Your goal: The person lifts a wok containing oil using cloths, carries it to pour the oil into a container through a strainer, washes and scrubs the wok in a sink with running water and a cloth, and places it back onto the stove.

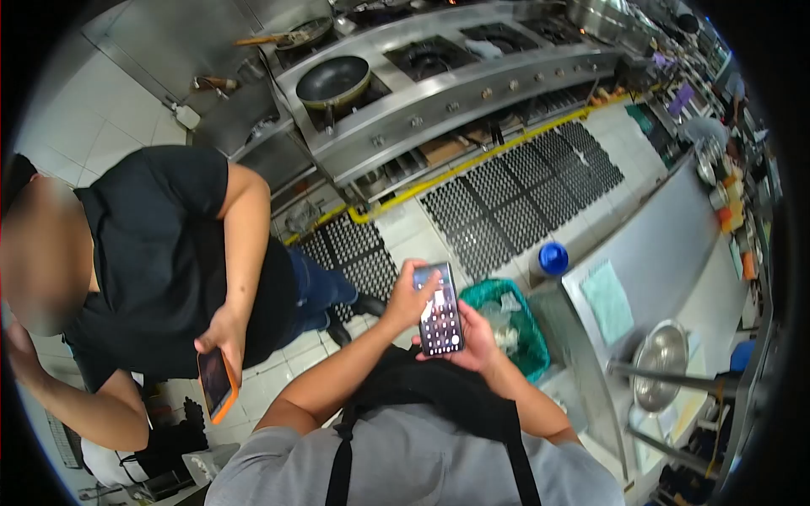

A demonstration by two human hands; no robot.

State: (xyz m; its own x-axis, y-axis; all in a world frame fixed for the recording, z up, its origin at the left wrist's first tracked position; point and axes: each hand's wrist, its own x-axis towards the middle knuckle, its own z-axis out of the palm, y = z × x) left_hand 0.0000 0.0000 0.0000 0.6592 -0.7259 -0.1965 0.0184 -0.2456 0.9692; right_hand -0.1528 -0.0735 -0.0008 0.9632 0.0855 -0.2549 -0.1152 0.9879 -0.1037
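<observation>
In front of my apron I hold a smartphone (pixel 440 314) upright, its lit screen showing rows of app icons. My left hand (pixel 407 297) is closed on the phone's upper left edge, with the thumb over the screen. Along the lower right side, my right hand (pixel 477 339) supports the phone from beneath, and its fingertips show at the left edge. A person in a black shirt (pixel 152 261) stands to my left, holding another phone in an orange case (pixel 221 411) in one hand.
Ahead runs a steel stove (pixel 405 110) with a black frying pan (pixel 332 81). Perforated black mats (pixel 515 194) cover part of the tiled floor. Beyond my hands stands a green-lined bin (pixel 525 325). At right, a steel counter (pixel 650 244) carries a cloth (pixel 606 302) and a metal bowl (pixel 661 363).
</observation>
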